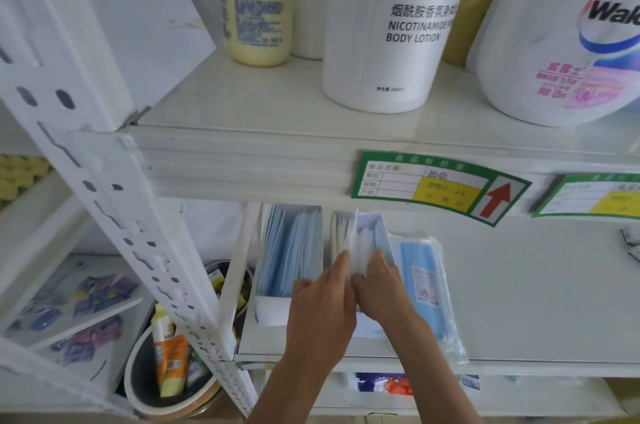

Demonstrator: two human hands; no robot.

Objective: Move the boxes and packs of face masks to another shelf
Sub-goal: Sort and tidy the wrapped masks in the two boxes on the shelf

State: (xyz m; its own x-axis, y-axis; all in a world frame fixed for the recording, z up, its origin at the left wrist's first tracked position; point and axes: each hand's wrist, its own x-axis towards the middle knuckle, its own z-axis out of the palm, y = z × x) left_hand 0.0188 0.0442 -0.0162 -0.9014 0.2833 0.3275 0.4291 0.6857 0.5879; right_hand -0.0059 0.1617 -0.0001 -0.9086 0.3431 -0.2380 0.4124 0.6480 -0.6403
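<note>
Two open white boxes of blue face masks stand side by side on the lower white shelf (519,302). The left box (291,250) is untouched. My left hand (322,312) and my right hand (381,281) both pinch the front of the right box (360,236), left hand on its left side, right hand on its right side. A clear plastic pack of blue masks (427,288) lies flat on the shelf just right of that box, touching it.
Above, the upper shelf (242,112) carries a yellow bottle (258,11), a white body lotion tub (394,21) and a large detergent jug (571,42). A perforated white upright (114,188) stands at left, with a bowl of tubes (169,364) below. Price tags (436,188) hang on the shelf edge.
</note>
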